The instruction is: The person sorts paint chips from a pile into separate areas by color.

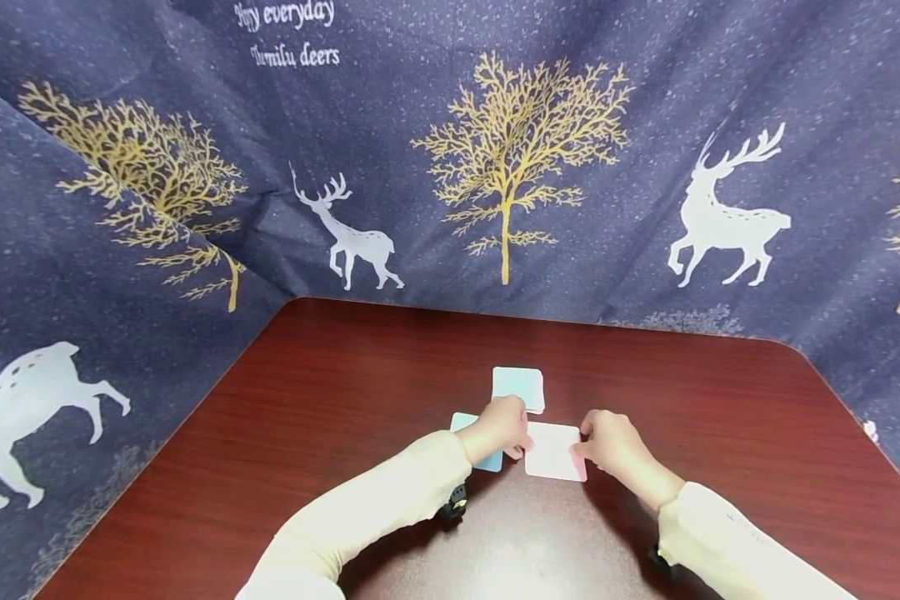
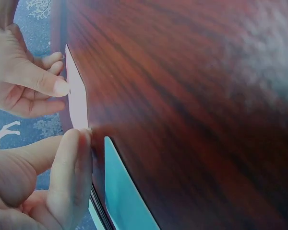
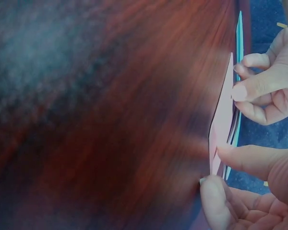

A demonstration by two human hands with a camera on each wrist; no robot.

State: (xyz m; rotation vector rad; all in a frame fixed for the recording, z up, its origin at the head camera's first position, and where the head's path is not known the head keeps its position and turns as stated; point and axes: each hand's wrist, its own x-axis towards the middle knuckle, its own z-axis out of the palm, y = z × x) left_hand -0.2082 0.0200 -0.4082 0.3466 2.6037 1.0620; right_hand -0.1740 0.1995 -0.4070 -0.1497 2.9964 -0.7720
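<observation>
A pale pink card (image 1: 551, 451) with rounded corners lies between my two hands, low over the table. My left hand (image 1: 501, 423) pinches its left edge with thumb and fingertips, as the left wrist view shows too, with the left hand (image 2: 48, 179) near the camera. At the opposite edge, my right hand (image 1: 617, 446) pinches the card's right side, thumb on top and a finger beneath in the right wrist view. A blue card (image 1: 489, 460) lies partly hidden under my left wrist. Just beyond the left hand sits a stack of cards (image 1: 517, 387) with a light teal top.
The dark red-brown wooden table (image 1: 375, 367) has rounded far corners. Behind it hangs a blue cloth (image 1: 585, 258) printed with white deer and gold trees. A bright glare spot shows on the table's near part.
</observation>
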